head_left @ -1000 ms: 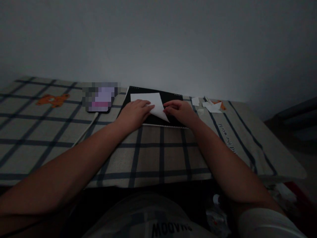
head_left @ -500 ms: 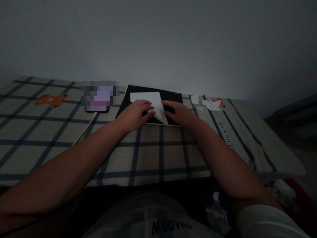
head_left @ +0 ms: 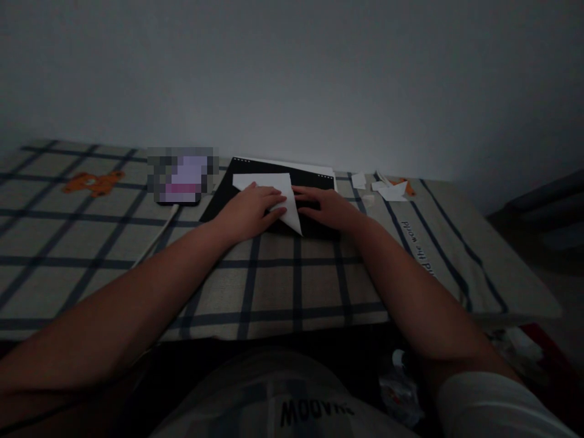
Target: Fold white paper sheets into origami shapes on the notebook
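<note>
Hands: our left hand (head_left: pixel 249 210) and right hand (head_left: pixel 329 208) press flat on the white paper (head_left: pixel 279 190).
Handling: we judge it light, thin, easily creased; pinch its corners.

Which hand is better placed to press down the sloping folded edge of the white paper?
Probably the right hand: its fingers lie beside that sloping edge of the white paper, while the left hand pins the sheet flat.

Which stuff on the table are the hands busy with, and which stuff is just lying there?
Busy with:
- white paper, pressed flat by the left hand and right hand
- black pad under the paper

Just lying there:
- paper scraps to the right
- phone with white cable to the left
- checked cloth covering the table
</note>
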{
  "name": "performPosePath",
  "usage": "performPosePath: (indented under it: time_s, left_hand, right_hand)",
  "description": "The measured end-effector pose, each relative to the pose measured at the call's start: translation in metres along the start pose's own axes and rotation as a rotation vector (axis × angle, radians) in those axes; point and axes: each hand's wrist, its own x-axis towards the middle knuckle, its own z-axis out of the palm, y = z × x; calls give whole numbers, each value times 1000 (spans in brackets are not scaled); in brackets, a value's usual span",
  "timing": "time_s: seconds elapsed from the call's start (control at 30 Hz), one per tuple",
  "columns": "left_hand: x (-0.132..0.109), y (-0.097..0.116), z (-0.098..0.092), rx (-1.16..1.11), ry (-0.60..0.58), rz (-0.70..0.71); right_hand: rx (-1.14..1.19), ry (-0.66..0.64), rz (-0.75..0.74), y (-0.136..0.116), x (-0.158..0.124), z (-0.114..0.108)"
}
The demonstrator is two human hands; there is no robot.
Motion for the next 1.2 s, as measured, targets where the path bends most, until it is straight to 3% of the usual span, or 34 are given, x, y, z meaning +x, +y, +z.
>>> performPosePath:
  time_s: [0.17, 0.7, 0.8, 0.97, 1.2]
  left_hand:
    - [-1, 0, -2, 44, -59, -14]
    - [1, 2, 5, 64, -22, -37]
    - [0, 4, 3, 69, -31, -43]
    - [0, 6, 1, 80, -33, -47]
    - [0, 10, 0, 73, -32, -58]
  right_hand:
    - [-28, 32, 18, 9, 2, 2]
    - [-191, -24, 13, 28, 9, 5]
    - [-272, 17, 65, 29, 8, 5]
    - [-329, 178, 276, 40, 5, 10]
    - [-290, 189, 350, 59, 6, 11]
